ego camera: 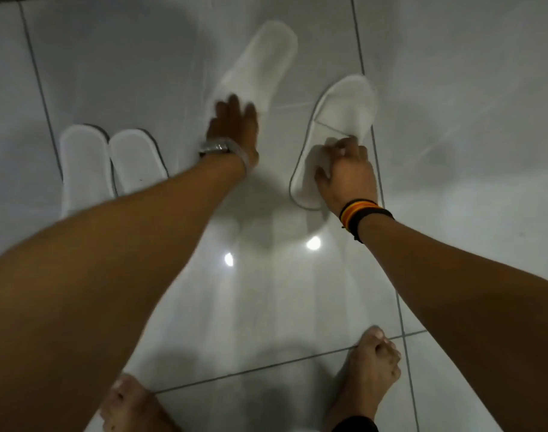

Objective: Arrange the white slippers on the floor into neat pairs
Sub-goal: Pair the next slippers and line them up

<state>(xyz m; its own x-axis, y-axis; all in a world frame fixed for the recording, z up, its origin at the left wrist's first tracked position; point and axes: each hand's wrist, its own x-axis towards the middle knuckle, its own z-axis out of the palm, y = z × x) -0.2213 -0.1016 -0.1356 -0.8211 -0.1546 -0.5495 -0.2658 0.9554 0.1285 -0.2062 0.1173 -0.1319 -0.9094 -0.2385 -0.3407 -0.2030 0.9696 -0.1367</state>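
Note:
Two white slippers lie side by side on the tiled floor at the left, partly under my left forearm. A third white slipper lies tilted at the top middle; my left hand, wearing a wristwatch, rests on its near end with blurred fingers, so whether it grips is unclear. A fourth white slipper lies to the right, toe pointing away. My right hand, with a striped wristband, is closed on the heel part of this slipper.
The floor is glossy grey-white tile with dark grout lines and light reflections. My two bare feet stand at the bottom of the view. A dark strip runs along the top left edge.

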